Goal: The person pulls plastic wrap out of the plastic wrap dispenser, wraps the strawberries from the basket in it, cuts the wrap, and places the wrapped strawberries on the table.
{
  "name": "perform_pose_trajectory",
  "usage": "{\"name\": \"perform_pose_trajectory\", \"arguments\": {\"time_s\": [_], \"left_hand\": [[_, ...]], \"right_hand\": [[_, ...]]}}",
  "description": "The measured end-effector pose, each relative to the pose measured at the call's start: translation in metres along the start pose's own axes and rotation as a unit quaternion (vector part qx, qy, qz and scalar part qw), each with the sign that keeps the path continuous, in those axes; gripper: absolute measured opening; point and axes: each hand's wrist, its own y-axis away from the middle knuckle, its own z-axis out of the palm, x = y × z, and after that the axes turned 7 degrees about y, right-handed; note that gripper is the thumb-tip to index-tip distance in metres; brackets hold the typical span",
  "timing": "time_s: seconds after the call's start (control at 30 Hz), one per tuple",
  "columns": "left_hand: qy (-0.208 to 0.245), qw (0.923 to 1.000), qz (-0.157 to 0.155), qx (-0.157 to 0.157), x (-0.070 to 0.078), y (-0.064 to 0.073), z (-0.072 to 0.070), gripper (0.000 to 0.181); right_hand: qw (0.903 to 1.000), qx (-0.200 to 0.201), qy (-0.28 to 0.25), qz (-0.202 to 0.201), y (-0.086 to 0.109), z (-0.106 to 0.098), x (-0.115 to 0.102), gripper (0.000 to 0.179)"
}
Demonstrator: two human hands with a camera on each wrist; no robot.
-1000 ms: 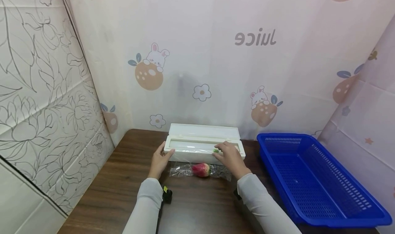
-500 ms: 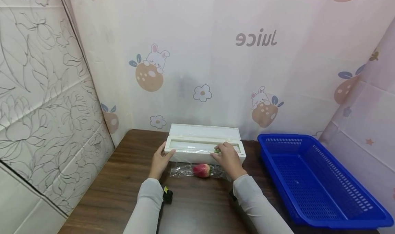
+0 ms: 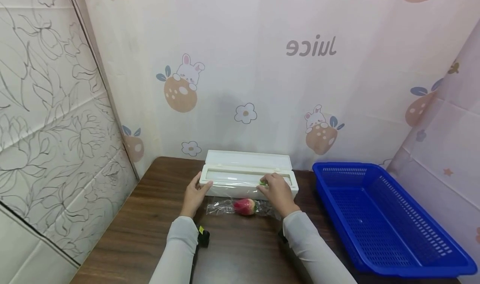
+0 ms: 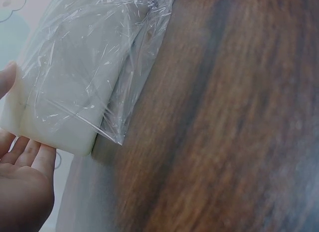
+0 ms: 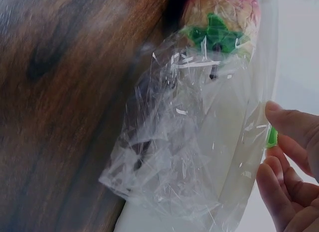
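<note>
A white cling film dispenser (image 3: 225, 190) lies across the back of the table, its lid (image 3: 247, 159) raised and a roll (image 3: 228, 176) showing inside. My left hand (image 3: 193, 197) grips its left end, thumb on the top edge, fingers against the end wall. At the front rim, toward the right, my right hand (image 3: 279, 193) pinches a small green slider (image 5: 272, 137) between thumb and fingers. Clear cling film (image 5: 164, 162) hangs over the front onto the table. With this film about it, a red fruit (image 3: 244, 207), cream near its green leafy top, lies before the dispenser.
A blue perforated plastic basket (image 3: 337, 230) stands to the right of the dispenser and the right arm. The dark wooden table (image 3: 150, 217) meets a printed curtain (image 3: 240, 84) at the back. Black wrist cameras (image 3: 203, 237) are worn on the arms.
My right wrist has shifted slightly left since a second ago, its fingers keeping hold of the green slider. The left hand, dispenser and fruit look unmoved.
</note>
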Motion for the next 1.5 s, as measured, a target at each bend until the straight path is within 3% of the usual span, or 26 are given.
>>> {"name": "perform_pose_trajectory", "arguments": {"time_s": [0.77,1.5], "left_hand": [[-0.006,0.9999,0.007,-0.004,0.0009,0.0033,-0.0003,0.076],[-0.003,1.0000,0.006,-0.005,0.0015,0.0037,0.0004,0.076]], "right_hand": [[0.9987,-0.023,0.044,-0.009,0.0018,0.0046,-0.0048,0.018],[0.9963,-0.008,0.042,-0.075,0.0006,0.0013,-0.0052,0.024]]}}
